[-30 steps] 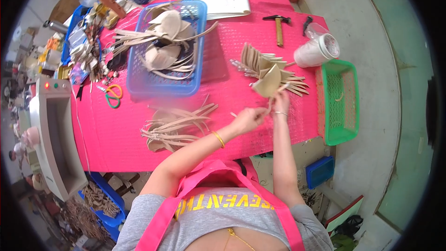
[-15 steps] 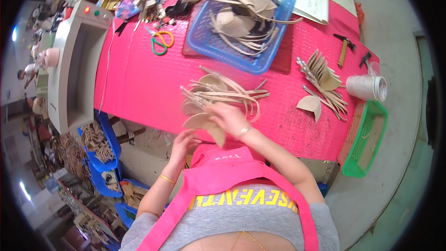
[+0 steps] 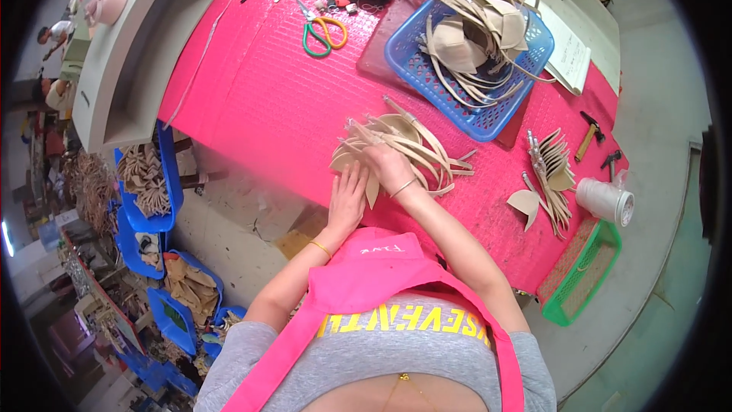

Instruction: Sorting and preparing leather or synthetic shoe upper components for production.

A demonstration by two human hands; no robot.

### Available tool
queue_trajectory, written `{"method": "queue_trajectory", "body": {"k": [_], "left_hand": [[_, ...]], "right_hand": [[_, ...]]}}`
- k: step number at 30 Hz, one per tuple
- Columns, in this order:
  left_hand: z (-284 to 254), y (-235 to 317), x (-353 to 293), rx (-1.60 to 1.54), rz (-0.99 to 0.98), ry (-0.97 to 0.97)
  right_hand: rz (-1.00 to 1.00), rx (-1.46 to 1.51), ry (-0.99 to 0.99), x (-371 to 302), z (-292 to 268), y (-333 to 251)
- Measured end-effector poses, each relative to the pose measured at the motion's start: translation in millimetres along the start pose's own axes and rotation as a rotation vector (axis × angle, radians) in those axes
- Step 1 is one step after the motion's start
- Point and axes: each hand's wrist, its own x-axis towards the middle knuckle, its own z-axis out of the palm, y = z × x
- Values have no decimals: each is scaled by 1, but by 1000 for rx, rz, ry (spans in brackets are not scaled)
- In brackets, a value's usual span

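In front of me on the pink table lies a loose pile of beige leather-like pieces with long thin straps (image 3: 415, 137). My right hand (image 3: 390, 168) is closed at the near side of this pile, its fingers curled round a curved beige piece (image 3: 371, 191) whose pointed end hangs below them. Beside it, my left hand (image 3: 348, 197) rests with fingers stretched out against the same piece, holding nothing. The right fingertips are partly hidden among the straps.
A blue basket (image 3: 412, 61) of strapped pieces stands beyond the pile. Scissors (image 3: 324, 37) lie at far left. To the right are a fanned bundle of pieces (image 3: 553, 164), a single flap (image 3: 524, 204), a hammer (image 3: 587, 137), a white thread spool (image 3: 605, 201) and a green basket (image 3: 583, 275).
My right hand has brought the curved piece onto the pile. My left hand has moved forward from the table edge to touch it. The whole view has turned and shifted.
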Motion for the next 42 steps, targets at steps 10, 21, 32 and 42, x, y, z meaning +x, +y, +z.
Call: {"method": "queue_trajectory", "body": {"k": [10, 21, 32, 42], "left_hand": [[-21, -11, 6, -103, 132, 10], [-119, 37, 105, -505, 275, 126], [-108, 84, 126, -1844, -331, -271], [-105, 35, 51, -1587, -536, 51]], "right_hand": [[12, 147, 362, 21, -132, -9], [624, -375, 142, 163, -158, 139], [226, -528, 344, 70, -141, -31], [-85, 209, -48, -32, -150, -111]]}}
